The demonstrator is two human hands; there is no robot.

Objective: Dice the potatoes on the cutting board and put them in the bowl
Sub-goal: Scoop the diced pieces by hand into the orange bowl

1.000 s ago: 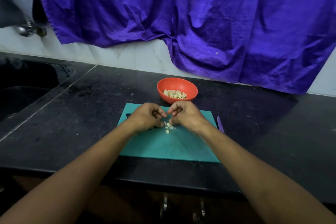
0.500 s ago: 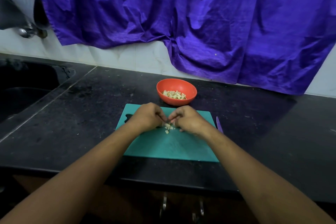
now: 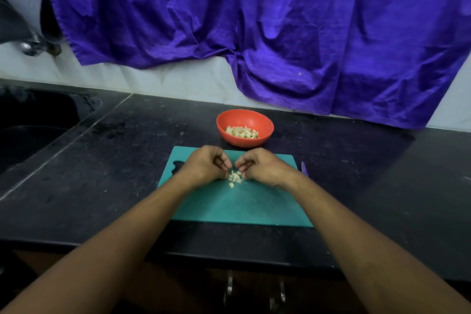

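left hand (image 3: 206, 164), right hand (image 3: 263, 166) parted | potato dice (image 3: 235, 178) between them | both curled, grip unclear

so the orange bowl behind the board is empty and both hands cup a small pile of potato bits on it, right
Not empty: the head view shows the orange bowl holding diced potato. The rest stands: left hand and right hand cup the small pile on the board.

Purple cloth (image 3: 280, 20) hung over the white tiled wall (image 3: 158, 79) behind the black surface (image 3: 382, 173). A sink (image 3: 30, 130) occupied the surface's left end, below a metal tap (image 3: 30, 47).
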